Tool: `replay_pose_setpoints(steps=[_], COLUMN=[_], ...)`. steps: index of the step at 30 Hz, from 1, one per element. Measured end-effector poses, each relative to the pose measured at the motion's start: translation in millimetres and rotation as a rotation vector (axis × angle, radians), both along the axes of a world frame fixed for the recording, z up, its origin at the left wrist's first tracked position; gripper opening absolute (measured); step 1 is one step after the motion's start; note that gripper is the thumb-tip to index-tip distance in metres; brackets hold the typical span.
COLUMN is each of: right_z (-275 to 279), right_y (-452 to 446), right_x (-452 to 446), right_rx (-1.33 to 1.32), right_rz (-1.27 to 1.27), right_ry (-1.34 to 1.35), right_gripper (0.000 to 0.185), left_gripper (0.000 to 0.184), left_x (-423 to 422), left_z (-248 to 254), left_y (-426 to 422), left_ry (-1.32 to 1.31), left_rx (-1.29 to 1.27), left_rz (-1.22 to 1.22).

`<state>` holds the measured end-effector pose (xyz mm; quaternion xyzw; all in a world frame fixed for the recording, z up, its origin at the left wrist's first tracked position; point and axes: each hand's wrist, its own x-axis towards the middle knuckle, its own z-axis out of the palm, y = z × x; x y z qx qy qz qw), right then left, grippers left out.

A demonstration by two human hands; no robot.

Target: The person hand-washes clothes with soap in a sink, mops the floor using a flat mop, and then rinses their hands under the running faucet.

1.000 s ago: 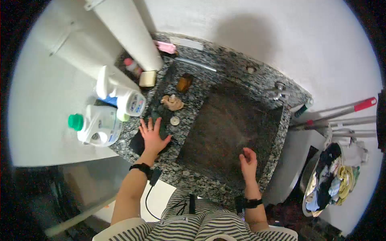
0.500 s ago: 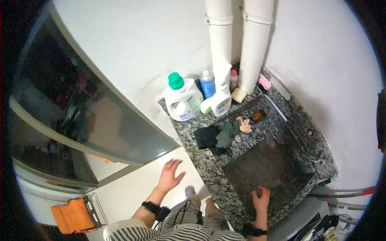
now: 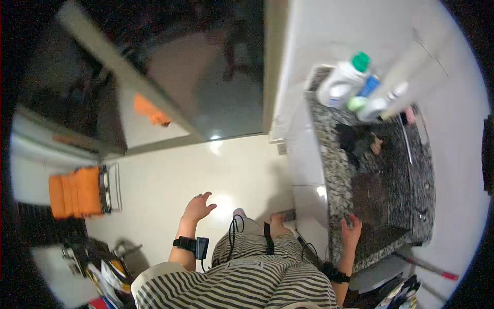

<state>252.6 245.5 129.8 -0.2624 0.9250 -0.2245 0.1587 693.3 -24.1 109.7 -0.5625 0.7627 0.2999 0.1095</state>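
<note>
Over the pale floor hangs my left hand [image 3: 198,207], fingers spread and nothing in it. My right hand [image 3: 352,230] is above the near part of the dark sink basin [image 3: 371,191], thumb and fingers apart, holding nothing. I cannot tell whether it touches the stone. Beyond it on the speckled granite counter [image 3: 334,177] lie a black cloth [image 3: 346,136], a dark green cloth [image 3: 363,148] and a small beige cloth [image 3: 377,144]. A white detergent jug [image 3: 337,87] with a green cap stands at the far end, near a blue bottle [image 3: 369,85] and a white bottle [image 3: 371,109].
White pipes [image 3: 411,67] rise behind the bottles. A glass sliding door [image 3: 226,77] fills the upper left. At the left is an orange folded item [image 3: 77,192] on a rack. A grey appliance [image 3: 378,275] is beside the counter at lower right.
My view has swung left, so the counter now sits farther right and more floor and door show. Both hands stay free; the left has shifted left in view, the right slightly right and up.
</note>
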Motion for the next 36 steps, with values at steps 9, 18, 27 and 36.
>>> replay_pose_setpoints(steps=[9,18,27,36], right_z=[-29.1,-70.2,-78.1,-116.2], right_y=[-128.9,-303.9,-427.0,-415.9], right_x=[110.1,180.3,290.2,382.6], right_rx=[-0.114,0.044,0.068,0.271], right_rz=[0.495,1.032,1.542,1.966], right_ry=[0.075,-0.025,0.006,0.047], right_gripper=[0.037,0.038,0.042,0.050], left_gripper=[0.059,0.051,0.052,0.062], left_x=[188.4,220.7,166.2,136.5], left_z=[-50.2,-62.4,-74.1,-127.3], left_y=[74.3,137.5,247.2,324.4], left_ry=[-0.195,-0.160,-0.156,0.043], left_rx=[0.087,0.077,0.295,0.372], left_rz=[0.379,0.911,1.306,1.479])
